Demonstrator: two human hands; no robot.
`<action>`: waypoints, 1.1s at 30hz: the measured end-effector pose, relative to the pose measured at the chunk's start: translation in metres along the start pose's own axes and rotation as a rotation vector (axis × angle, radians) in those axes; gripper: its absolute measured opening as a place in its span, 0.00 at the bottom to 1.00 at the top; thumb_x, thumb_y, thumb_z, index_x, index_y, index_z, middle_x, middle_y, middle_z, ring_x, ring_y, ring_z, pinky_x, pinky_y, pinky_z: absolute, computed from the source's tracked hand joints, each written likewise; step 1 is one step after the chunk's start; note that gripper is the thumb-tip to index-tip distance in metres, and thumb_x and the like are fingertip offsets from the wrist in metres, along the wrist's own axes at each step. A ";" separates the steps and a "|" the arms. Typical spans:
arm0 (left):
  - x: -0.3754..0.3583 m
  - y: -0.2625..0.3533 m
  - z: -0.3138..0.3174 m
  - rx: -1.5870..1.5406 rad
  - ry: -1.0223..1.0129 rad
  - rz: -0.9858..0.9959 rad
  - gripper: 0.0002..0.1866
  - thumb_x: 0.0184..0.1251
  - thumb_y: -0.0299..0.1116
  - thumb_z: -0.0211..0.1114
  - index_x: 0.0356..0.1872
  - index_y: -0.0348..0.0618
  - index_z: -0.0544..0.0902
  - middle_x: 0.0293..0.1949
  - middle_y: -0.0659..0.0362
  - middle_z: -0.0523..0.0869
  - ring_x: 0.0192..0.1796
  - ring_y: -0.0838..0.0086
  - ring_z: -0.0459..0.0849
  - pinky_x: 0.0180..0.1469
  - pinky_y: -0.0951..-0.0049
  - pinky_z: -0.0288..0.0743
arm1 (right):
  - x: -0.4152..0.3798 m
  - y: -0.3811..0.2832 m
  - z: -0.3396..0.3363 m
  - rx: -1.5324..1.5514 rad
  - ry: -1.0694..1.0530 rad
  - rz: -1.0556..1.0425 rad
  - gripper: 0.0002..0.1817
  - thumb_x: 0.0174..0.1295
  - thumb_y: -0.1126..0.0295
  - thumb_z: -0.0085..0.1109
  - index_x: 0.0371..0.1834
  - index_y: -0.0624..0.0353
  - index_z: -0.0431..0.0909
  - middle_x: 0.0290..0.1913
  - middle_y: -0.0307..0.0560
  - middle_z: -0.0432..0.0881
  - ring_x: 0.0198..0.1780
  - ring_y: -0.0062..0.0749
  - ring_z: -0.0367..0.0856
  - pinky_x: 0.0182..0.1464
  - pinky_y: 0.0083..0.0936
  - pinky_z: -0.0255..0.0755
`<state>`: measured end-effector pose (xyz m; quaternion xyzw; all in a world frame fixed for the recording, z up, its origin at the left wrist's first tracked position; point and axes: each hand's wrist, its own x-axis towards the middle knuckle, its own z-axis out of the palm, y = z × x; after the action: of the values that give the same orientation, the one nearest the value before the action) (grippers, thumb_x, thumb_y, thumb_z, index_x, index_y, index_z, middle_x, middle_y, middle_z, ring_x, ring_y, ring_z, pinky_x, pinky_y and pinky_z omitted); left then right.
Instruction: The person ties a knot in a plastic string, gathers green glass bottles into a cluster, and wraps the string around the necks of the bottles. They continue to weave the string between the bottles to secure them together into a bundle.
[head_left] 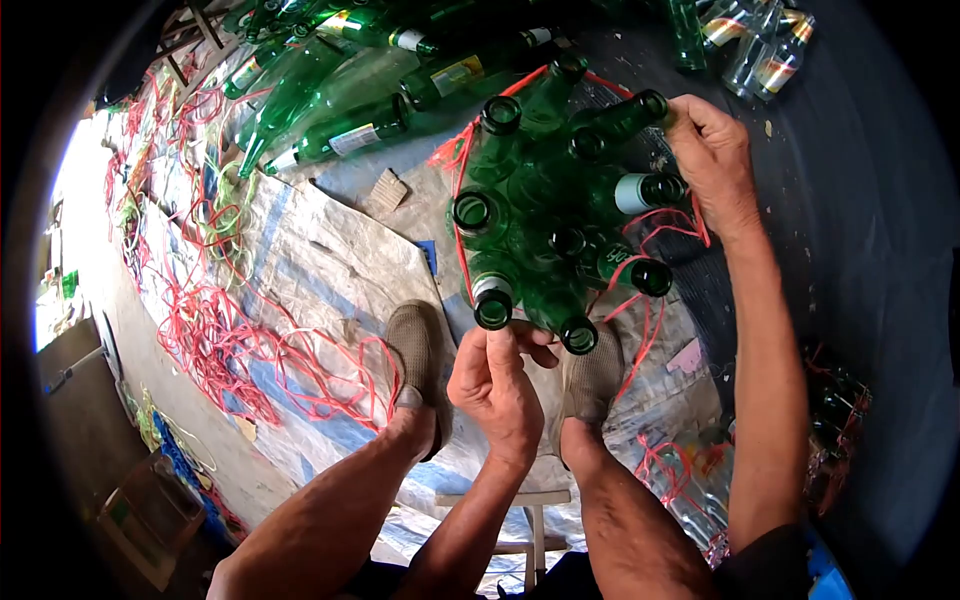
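A cluster of upright green glass bottles (545, 185) stands in front of me, mouths toward the camera. Red plastic string (460, 235) runs round its outside, with loose loops at the right. My left hand (497, 390) is at the near side, its bent fingers against a bottle neck (492, 300); what they pinch is hidden. At the far right of the cluster, my right hand (712, 165) has its fingers curled at the mouth of a tilted green bottle (625, 115). Its fingertips are partly hidden behind that neck.
More green bottles (350, 135) lie beyond the cluster. Clear bottles (775, 60) are at the top right. Tangled red string (215, 340) covers the sheet (330, 240) at left. My shoes (415, 345) flank the cluster's near side. Bagged bottles (700, 490) lie by my right leg.
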<state>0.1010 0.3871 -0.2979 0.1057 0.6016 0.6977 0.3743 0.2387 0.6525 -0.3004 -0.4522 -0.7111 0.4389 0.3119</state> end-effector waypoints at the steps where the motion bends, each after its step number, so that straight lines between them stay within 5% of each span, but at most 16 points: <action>1: -0.001 -0.004 0.000 -0.024 -0.005 0.025 0.13 0.86 0.35 0.57 0.42 0.34 0.80 0.33 0.52 0.87 0.25 0.74 0.82 0.30 0.76 0.78 | -0.012 -0.001 0.006 0.118 0.045 0.020 0.12 0.77 0.62 0.64 0.44 0.60 0.86 0.27 0.22 0.69 0.29 0.07 0.62 0.30 0.13 0.55; 11: -0.024 -0.008 0.004 0.017 0.036 -0.014 0.13 0.85 0.31 0.51 0.44 0.33 0.81 0.34 0.52 0.89 0.31 0.77 0.84 0.41 0.77 0.77 | -0.037 -0.004 0.020 -0.044 0.207 -0.055 0.15 0.75 0.64 0.64 0.32 0.64 0.81 0.21 0.30 0.66 0.26 0.13 0.62 0.27 0.22 0.59; 13: -0.038 -0.014 0.004 0.157 -0.090 0.016 0.16 0.87 0.34 0.50 0.45 0.32 0.83 0.37 0.51 0.89 0.29 0.75 0.84 0.37 0.75 0.79 | -0.039 -0.004 0.025 0.004 0.238 -0.044 0.16 0.74 0.63 0.64 0.31 0.64 0.81 0.21 0.32 0.66 0.27 0.13 0.62 0.28 0.23 0.60; 18: -0.057 -0.010 0.033 0.263 -0.243 0.034 0.19 0.81 0.23 0.57 0.69 0.31 0.78 0.54 0.51 0.88 0.47 0.74 0.87 0.53 0.72 0.81 | -0.049 -0.006 0.029 0.032 0.264 -0.070 0.14 0.75 0.63 0.62 0.38 0.65 0.85 0.25 0.37 0.78 0.30 0.15 0.72 0.34 0.22 0.70; 21: -0.059 -0.014 0.049 0.235 -0.327 0.114 0.27 0.79 0.20 0.58 0.76 0.31 0.68 0.71 0.43 0.77 0.59 0.62 0.84 0.61 0.66 0.79 | -0.061 -0.008 0.030 -0.037 0.280 -0.100 0.13 0.77 0.64 0.59 0.43 0.66 0.85 0.31 0.43 0.86 0.32 0.21 0.80 0.38 0.24 0.75; 22: -0.057 -0.019 0.049 0.265 -0.374 0.141 0.28 0.79 0.21 0.56 0.78 0.29 0.64 0.79 0.38 0.65 0.64 0.54 0.82 0.64 0.63 0.78 | -0.066 -0.010 0.030 -0.058 0.298 -0.114 0.13 0.78 0.65 0.58 0.44 0.66 0.84 0.32 0.45 0.86 0.32 0.22 0.81 0.38 0.25 0.75; 24: -0.051 -0.020 0.055 0.378 -0.396 0.219 0.30 0.82 0.24 0.53 0.81 0.31 0.59 0.80 0.42 0.63 0.65 0.58 0.80 0.65 0.63 0.78 | -0.072 -0.012 0.032 -0.124 0.325 -0.197 0.12 0.78 0.66 0.57 0.45 0.66 0.83 0.33 0.50 0.86 0.32 0.31 0.83 0.38 0.28 0.76; 28: -0.042 -0.025 0.067 0.431 -0.382 0.248 0.31 0.84 0.26 0.51 0.82 0.31 0.55 0.80 0.42 0.62 0.69 0.56 0.76 0.68 0.61 0.75 | -0.091 -0.028 0.031 -0.175 0.331 0.011 0.10 0.77 0.69 0.57 0.45 0.65 0.83 0.32 0.54 0.84 0.30 0.35 0.80 0.35 0.31 0.75; 33: -0.026 -0.045 0.084 0.544 -0.235 0.386 0.29 0.86 0.29 0.52 0.80 0.30 0.58 0.75 0.40 0.70 0.70 0.55 0.76 0.70 0.62 0.72 | -0.107 -0.028 0.035 -0.196 0.356 -0.065 0.07 0.75 0.72 0.59 0.43 0.65 0.83 0.29 0.48 0.81 0.28 0.28 0.77 0.31 0.28 0.72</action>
<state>0.1870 0.4342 -0.3097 0.3929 0.6872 0.5528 0.2604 0.2416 0.5373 -0.2947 -0.5276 -0.6984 0.2704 0.4010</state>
